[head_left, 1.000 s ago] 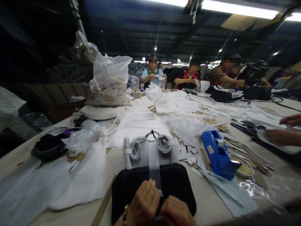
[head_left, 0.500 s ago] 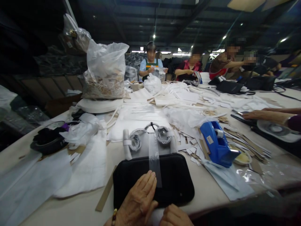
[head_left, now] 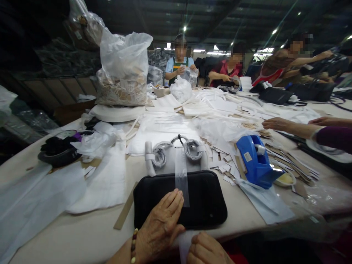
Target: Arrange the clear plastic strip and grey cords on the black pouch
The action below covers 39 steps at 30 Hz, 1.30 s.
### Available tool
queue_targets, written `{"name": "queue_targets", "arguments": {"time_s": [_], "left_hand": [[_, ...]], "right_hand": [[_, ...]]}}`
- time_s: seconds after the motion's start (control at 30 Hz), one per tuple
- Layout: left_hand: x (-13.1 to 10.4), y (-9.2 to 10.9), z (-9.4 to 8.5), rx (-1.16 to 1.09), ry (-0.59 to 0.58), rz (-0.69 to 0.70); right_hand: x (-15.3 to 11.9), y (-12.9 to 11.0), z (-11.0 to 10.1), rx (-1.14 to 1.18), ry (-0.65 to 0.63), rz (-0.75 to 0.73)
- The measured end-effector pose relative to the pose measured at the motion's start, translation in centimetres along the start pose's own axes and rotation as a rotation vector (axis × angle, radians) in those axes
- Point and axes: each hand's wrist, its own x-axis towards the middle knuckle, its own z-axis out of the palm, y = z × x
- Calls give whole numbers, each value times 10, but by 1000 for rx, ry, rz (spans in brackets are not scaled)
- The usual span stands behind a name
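Note:
A black padded case (head_left: pixel 203 198) lies flat near the table's front edge. Behind it is a grey piece (head_left: pixel 173 160) with two plastic-wrapped coils, the left coil (head_left: pixel 159 157) and the right coil (head_left: pixel 193 150). A clear tape strip (head_left: pixel 181 176) runs from the grey piece onto the case. My left hand (head_left: pixel 165 216) rests flat on the case, fingers stretched out, beside the tape. Below the case's front edge, my right hand (head_left: pixel 206 249) has its fingers closed on a whitish translucent strip (head_left: pixel 185 244).
A blue tape dispenser (head_left: pixel 254 161) stands at the right, near cardboard strips (head_left: pixel 291 161). White sheets (head_left: pixel 107 179) and a black bowl (head_left: pixel 59 157) lie left. A large plastic bag (head_left: pixel 123 69) stands behind. Another person's hand (head_left: pixel 277 124) reaches in from the right.
The view has tilted down slightly, and more of my left wrist shows. The other person's hand at the right has lifted off the dark item there.

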Motion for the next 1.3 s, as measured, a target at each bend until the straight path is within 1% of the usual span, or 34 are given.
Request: {"name": "queue_targets", "arguments": {"time_s": [0.1, 0.17, 0.3, 0.47, 0.57, 0.63, 0.67, 0.77, 0.83, 0.93, 1.03, 1.1, 1.2, 1.3], "left_hand": [[-1, -3, 1, -23, 38, 19], [-2, -5, 2, -19, 59, 38], [-3, -8, 3, -29, 80, 49], [-3, -7, -5, -110, 120, -5], [-3, -9, -4, -159, 98, -4], [-4, -11, 1, -165, 112, 9], [-5, -12, 4, -159, 134, 22], [-7, -16, 16, -145, 250, 68], [-9, -17, 21, -161, 314, 74], [-10, -19, 23, -196, 306, 70], [-10, -19, 20, -205, 280, 69], [-9, -18, 19, -206, 323, 51], [-8, -15, 17, -198, 342, 42], [-7, -10, 18, -119, 269, 103]], "right_hand": [[14, 12, -12, 128, -91, 37], [22, 22, -15, 195, -134, 74], [28, 42, -4, 203, -124, 152], [24, 57, 12, 189, -157, 207], [20, 60, 18, 191, -176, 251], [18, 61, 21, 188, -194, 281], [17, 61, 22, 183, -198, 299], [17, 60, 25, 168, -193, 344], [18, 61, 26, 167, -188, 362], [18, 62, 27, 169, -190, 375], [17, 63, 29, 166, -192, 400], [17, 63, 30, 168, -183, 414], [17, 62, 31, 173, -170, 433], [17, 62, 32, 172, -179, 445]]}}
